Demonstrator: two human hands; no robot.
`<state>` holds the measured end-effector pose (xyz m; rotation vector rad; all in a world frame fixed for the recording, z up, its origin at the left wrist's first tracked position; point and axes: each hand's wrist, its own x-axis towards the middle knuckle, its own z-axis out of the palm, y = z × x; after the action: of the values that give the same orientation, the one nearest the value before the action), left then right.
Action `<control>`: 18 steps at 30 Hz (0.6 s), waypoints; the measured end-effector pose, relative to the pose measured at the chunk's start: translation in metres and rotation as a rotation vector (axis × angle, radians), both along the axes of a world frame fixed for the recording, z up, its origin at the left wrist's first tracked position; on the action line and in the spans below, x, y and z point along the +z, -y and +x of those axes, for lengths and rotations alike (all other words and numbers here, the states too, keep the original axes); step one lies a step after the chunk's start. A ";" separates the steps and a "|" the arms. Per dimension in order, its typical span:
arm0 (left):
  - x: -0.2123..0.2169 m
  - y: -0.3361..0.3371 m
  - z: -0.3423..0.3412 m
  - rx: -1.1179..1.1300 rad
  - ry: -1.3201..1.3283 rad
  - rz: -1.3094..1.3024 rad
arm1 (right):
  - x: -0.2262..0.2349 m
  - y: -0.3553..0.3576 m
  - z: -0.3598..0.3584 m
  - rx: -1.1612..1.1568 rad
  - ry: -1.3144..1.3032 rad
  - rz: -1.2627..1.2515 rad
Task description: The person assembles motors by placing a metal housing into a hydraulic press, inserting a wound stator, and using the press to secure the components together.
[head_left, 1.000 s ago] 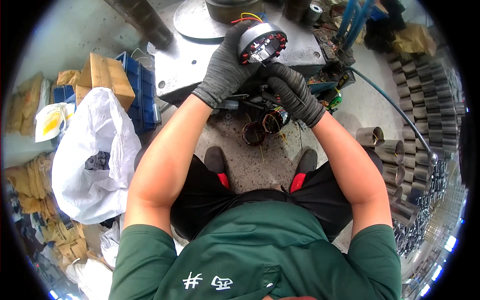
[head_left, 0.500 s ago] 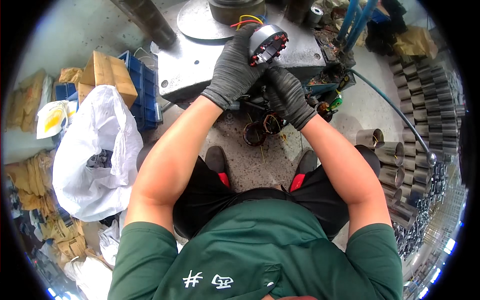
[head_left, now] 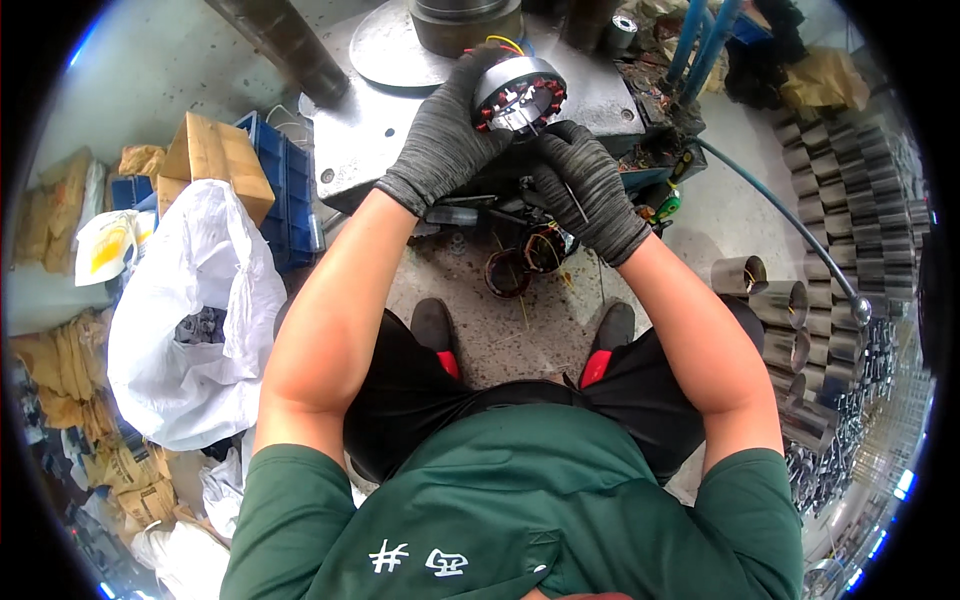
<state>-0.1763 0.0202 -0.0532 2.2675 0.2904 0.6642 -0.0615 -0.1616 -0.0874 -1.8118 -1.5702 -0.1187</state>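
In dark grey knitted gloves, both my hands are raised over the front edge of the metal machine bed. My left hand (head_left: 450,125) grips a motor stator (head_left: 515,70) by its left side, its open face tilted toward me. Red-brown windings line the inside of its silver ring, and yellow, red and blue lead wires come out behind it. Just below and right of the stator, the fingers of my right hand (head_left: 590,190) are closed round a thin metal rod (head_left: 577,203). The rod's upper tip is at the stator's opening; whether it touches the windings I cannot tell.
Behind my hands, a round metal block (head_left: 465,25) stands on a disc on the machine bed (head_left: 350,150). Two wound stators (head_left: 507,273) are below the bed edge. A white sack (head_left: 190,340) and cardboard box (head_left: 215,160) flank my left; stacked metal sleeves (head_left: 840,200) my right.
The stator has tilted so its open face turns more toward me. My right hand has shifted slightly right and down, and the thin rod in it now shows.
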 end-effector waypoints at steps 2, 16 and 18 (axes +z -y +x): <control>0.003 -0.002 -0.002 -0.001 0.082 -0.021 | -0.003 0.000 -0.003 -0.009 -0.016 0.079; -0.005 -0.026 -0.001 0.060 -0.051 -0.523 | 0.015 0.015 -0.007 0.024 -0.700 0.182; -0.008 -0.028 -0.001 0.042 -0.020 -0.553 | 0.012 0.014 -0.011 0.023 -0.859 0.193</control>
<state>-0.1769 0.0483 -0.0612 1.7433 0.4692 0.5050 -0.0723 -0.1761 -0.0758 -1.3985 -0.9197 0.4501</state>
